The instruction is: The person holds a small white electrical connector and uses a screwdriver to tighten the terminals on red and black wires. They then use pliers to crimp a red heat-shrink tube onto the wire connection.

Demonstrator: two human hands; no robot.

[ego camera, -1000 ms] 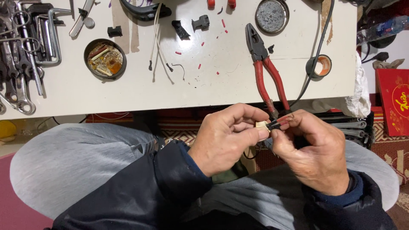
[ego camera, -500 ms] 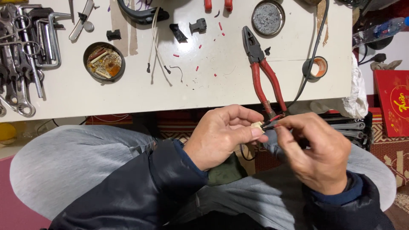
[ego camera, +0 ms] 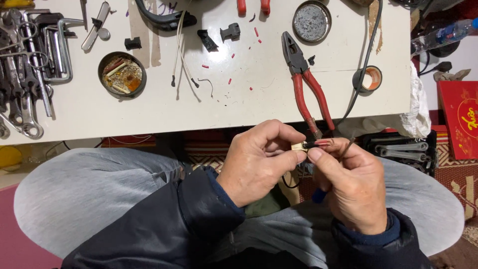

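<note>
Left hand (ego camera: 259, 162) shifted slightly lower and leftward against the table edge (ego camera: 199, 124) compared with a second ago, fingers now curled tighter around the small cream connector (ego camera: 298, 146). Right hand (ego camera: 351, 187) rotated, thumb and forefinger now pinched on the dark wire end (ego camera: 313, 144) directly at the connector, where earlier a small gap separated them. Thin dark rod (ego camera: 347, 146) beside the right forefinger now angled more upright. Red-handled pliers (ego camera: 306, 82) and the round tin (ego camera: 120, 73) appear lower in view, from a slight head tilt.
</note>
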